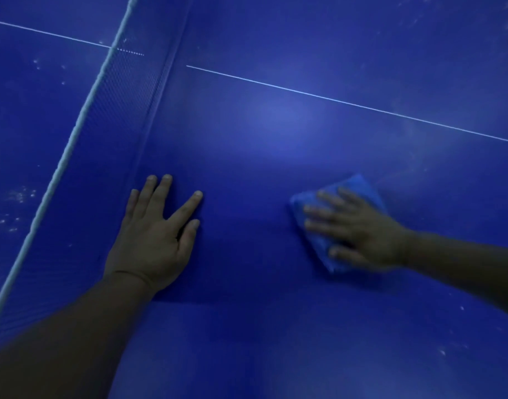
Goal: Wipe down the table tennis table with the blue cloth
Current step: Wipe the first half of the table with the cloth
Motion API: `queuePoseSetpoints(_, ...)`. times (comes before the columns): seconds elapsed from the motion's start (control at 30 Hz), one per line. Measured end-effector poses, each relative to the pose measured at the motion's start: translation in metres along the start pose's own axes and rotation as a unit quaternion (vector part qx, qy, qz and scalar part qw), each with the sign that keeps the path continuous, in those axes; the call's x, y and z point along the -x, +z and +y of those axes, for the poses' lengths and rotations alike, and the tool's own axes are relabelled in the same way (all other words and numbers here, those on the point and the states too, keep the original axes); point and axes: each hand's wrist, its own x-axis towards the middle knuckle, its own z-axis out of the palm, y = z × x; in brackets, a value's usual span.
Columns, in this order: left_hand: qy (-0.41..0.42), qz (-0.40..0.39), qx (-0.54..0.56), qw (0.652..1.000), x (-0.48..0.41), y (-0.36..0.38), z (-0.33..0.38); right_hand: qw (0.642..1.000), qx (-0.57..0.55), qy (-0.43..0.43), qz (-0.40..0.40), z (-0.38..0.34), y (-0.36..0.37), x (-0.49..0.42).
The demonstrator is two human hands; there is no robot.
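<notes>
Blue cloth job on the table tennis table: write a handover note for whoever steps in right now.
Left hand flat on the table, beside the net, holding nothing.
Right hand presses the blue cloth onto the table, fingers spread.
Done: the patch around the hands looks speck-free.
Left: white specks beyond the net and at the right.

Dim games room, by the look: the bench (270, 341) is a blue table tennis top, white centre line (333, 100), net (123, 105) stretched across.
</notes>
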Motion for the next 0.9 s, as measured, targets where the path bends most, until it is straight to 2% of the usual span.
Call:
queuePoseSetpoints(0.03,0.002,0.000,0.001,1.000,0.000,0.000,0.000,0.996,0.000,0.086,0.025,0.022,0.002,-0.008)
queuePoseSetpoints(0.07,0.003,-0.001,0.002,1.000,-0.001,0.000,0.000,0.976,-0.007,0.212,0.056,0.045,0.001,-0.019)
queuePoseSetpoints(0.13,-0.001,-0.005,-0.001,1.000,0.000,0.000,0.000,0.897,-0.032,0.435,0.076,0.077,-0.010,-0.040)
queuePoseSetpoints(0.17,-0.004,-0.005,-0.004,1.000,0.000,0.000,0.000,0.868,-0.044,0.489,0.078,0.076,-0.012,-0.049)
queuePoseSetpoints(0.2,-0.005,-0.006,-0.008,1.000,-0.001,-0.001,0.000,0.864,-0.048,0.495,0.076,0.064,-0.012,-0.057)
queuePoseSetpoints(0.23,-0.003,-0.010,-0.013,1.000,-0.001,-0.001,0.002,0.882,-0.051,0.464,0.071,0.041,-0.010,-0.060)
queuePoseSetpoints(0.33,-0.007,-0.023,-0.026,0.999,0.000,-0.003,0.002,0.980,-0.026,0.197,0.030,-0.046,0.006,-0.025)
queuePoseSetpoints(0.37,-0.011,-0.024,-0.028,0.999,0.001,-0.005,0.002,0.992,-0.018,0.127,0.000,-0.057,0.008,-0.007)
queuePoseSetpoints(0.4,-0.014,-0.022,-0.025,0.999,0.002,-0.008,0.004,0.996,-0.011,0.092,-0.011,-0.048,0.006,0.007)
queuePoseSetpoints(0.43,-0.017,-0.014,-0.020,1.000,0.002,-0.010,0.007,0.994,-0.003,0.109,0.003,-0.027,0.005,0.013)
queuePoseSetpoints(0.47,-0.017,-0.001,-0.010,1.000,0.000,-0.010,0.014,0.984,-0.003,0.177,0.025,-0.003,0.006,0.016)
queuePoseSetpoints(0.53,0.008,0.024,0.019,1.000,-0.009,-0.005,0.043,0.921,-0.030,0.384,0.061,0.045,-0.003,0.005)
queuePoseSetpoints(0.57,0.026,0.025,0.038,0.999,-0.016,0.001,0.063,0.880,-0.056,0.467,0.065,0.055,-0.009,-0.005)
queuePoseSetpoints(0.6,0.043,0.019,0.056,0.997,-0.024,0.009,0.086,0.856,-0.065,0.509,0.063,0.051,-0.011,-0.015)
queuePoseSetpoints(0.63,0.059,0.011,0.068,0.996,-0.032,0.018,0.107,0.857,-0.062,0.509,0.061,0.036,-0.011,-0.021)
queuePoseSetpoints(0.67,0.070,0.002,0.071,0.995,-0.039,0.026,0.125,0.883,-0.068,0.460,0.064,0.013,-0.010,-0.022)
queuePoseSetpoints(0.73,0.072,-0.004,0.045,0.996,-0.049,0.039,0.144,0.950,-0.060,0.299,0.070,-0.035,0.005,-0.002)
queuePoseSetpoints(0.77,0.067,-0.002,0.025,0.997,-0.052,0.043,0.146,0.969,-0.055,0.235,0.054,-0.047,0.010,0.010)
queuePoseSetpoints(0.8,0.062,0.000,0.010,0.998,-0.055,0.046,0.146,0.976,-0.042,0.209,0.047,-0.039,0.012,0.019)
queuePoseSetpoints(0.83,0.061,-0.001,0.003,0.998,-0.055,0.048,0.145,0.971,-0.031,0.232,0.058,-0.019,0.014,0.022)
queuePoseSetpoints(0.87,0.062,-0.007,0.003,0.998,-0.054,0.048,0.144,0.950,-0.025,0.303,0.072,0.005,0.013,0.021)
queuePoseSetpoints(0.9,0.060,-0.012,0.004,0.998,-0.054,0.047,0.144,0.910,-0.038,0.405,0.079,0.031,0.008,0.016)
